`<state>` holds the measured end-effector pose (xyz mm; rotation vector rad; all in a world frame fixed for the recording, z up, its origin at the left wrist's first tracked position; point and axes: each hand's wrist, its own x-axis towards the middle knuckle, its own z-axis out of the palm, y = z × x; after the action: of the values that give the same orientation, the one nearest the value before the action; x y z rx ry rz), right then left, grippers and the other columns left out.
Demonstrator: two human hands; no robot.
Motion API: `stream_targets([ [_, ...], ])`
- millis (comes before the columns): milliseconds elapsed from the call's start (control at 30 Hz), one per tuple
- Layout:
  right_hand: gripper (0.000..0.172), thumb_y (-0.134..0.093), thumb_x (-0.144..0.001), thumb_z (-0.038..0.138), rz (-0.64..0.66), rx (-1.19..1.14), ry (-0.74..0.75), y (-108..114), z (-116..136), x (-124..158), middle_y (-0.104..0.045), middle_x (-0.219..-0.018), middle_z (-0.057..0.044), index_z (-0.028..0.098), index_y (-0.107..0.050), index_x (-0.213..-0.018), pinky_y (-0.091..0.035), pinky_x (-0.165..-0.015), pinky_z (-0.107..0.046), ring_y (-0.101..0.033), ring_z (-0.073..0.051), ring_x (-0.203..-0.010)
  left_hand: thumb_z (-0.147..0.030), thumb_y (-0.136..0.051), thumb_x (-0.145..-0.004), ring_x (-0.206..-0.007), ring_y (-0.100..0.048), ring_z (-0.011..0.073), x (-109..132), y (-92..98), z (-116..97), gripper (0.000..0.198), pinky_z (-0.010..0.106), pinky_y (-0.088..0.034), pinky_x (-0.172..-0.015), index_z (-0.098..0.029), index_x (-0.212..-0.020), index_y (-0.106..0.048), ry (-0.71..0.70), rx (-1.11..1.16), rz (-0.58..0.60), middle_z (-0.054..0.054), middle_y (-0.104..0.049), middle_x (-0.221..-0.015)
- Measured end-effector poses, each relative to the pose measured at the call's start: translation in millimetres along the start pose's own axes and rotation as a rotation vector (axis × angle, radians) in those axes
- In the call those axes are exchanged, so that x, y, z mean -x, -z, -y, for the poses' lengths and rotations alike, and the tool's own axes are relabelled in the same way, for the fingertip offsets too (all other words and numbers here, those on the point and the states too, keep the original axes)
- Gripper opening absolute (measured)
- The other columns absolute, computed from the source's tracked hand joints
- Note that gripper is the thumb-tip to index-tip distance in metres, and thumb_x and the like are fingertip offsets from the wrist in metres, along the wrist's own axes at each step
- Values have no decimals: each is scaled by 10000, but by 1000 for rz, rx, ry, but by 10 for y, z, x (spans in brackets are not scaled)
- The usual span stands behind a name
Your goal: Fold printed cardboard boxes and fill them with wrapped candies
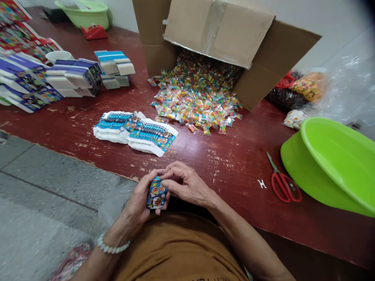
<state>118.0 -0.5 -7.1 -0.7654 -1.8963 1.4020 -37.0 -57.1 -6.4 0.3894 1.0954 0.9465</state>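
Close to my body, just off the table's front edge, my left hand [140, 199] is wrapped round a small blue printed box [157, 195], its colourful face turned up. My right hand [186, 183] touches the box's upper end, with the thumb on its face and the fingers bent over the top. Beyond my hands, flat blue cartons [152, 134] lie in overlapping rows on the red table [216, 156]. Small clear-wrapped colourful candies [199, 105] spill from a cardboard box [216, 31] lying open toward me.
Red-handled scissors [284, 185] and a green basin [336, 164] are at the right. Purple carton stacks [73, 76] and a blue-and-white stack [114, 66] stand at the left. A red tape dispenser [94, 32] sits before another green basin [88, 13]. Plastic bags [310, 88] lie at the back right.
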Motion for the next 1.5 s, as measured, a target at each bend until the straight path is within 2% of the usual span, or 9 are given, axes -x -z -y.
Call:
stream_targets([
  [200,123,-691,-878,317,60,41,-18,-82,-187,-100,-660,-975,-35,209,-688,-937,-507,-815,-308,-635,-158,-878,-587,-612,-785,-417,-601,169,45,160,98,574,190,-379,-290,-226,-1220,-515,-47,-30,-90,-35,-640,-618],
  [433,544,-706,-862,370,-291,567,-156,311,-522,-937,-568,-1263,-133,188,-536,-1346,-448,-982,-403,-548,-261,-1147,-714,-496,-848,-584,-609,173,277,884,584,574,199,-380,-414,-223,-1136,-566,-26,-426,-447,29,-673,-773],
  [600,664,-717,-794,582,-304,787,-301,265,-630,-1152,-498,-1348,-155,213,-556,-1321,-392,-1011,-519,-455,-360,-1242,-740,-368,-882,-1322,-492,390,192,1294,746,762,402,-561,-746,-185,-1398,-454,30,-663,-617,188,-458,-1506],
  [700,637,-794,-701,546,-412,709,-308,226,-677,-1165,-519,-1300,-148,192,-588,-1189,-404,-997,-504,-465,-346,-1223,-694,-418,-885,-1395,-435,376,163,1383,721,678,450,-486,-982,-200,-1338,-516,-56,-800,-643,165,-482,-1508],
  [833,376,-755,-723,420,-543,196,-308,327,-633,-1115,-622,-989,-50,194,-574,-963,-483,-859,-374,-589,-219,-948,-578,-663,-801,-1103,-635,329,294,1224,497,474,400,-490,-956,-273,-1161,-621,-249,-802,-578,84,-690,-1215],
  [967,286,-705,-779,423,-338,-203,-240,430,-369,-870,-634,-794,22,208,-585,-924,-499,-692,-262,-594,-130,-714,-459,-710,-820,-1173,-584,280,337,754,32,448,352,-435,-1041,-293,-1220,-595,-585,-651,-561,56,-643,-1286],
  [1100,315,-816,-715,395,-52,-509,-189,360,-52,-578,-674,-838,28,232,-632,-912,-519,-717,-254,-619,-121,-743,-488,-794,-701,-1038,-668,314,133,280,-285,546,361,-541,-848,-193,-1138,-655,-305,-256,-2,125,-734,-1125],
  [1233,292,-816,-742,392,38,-613,-205,246,73,-437,-663,-847,33,239,-632,-910,-519,-703,-236,-612,-107,-733,-560,-795,-689,-790,-724,290,17,47,-212,546,362,-561,-725,-129,-1016,-717,-42,-126,454,119,-751,-849],
  [1500,448,-774,-819,388,80,-733,-237,226,104,-310,-622,-932,9,254,-563,-1190,-462,-470,-196,-528,-58,-531,-387,-833,-726,-631,-716,191,64,-26,-145,318,265,-576,-634,-125,-846,-696,-168,-163,262,61,-737,-707],
])
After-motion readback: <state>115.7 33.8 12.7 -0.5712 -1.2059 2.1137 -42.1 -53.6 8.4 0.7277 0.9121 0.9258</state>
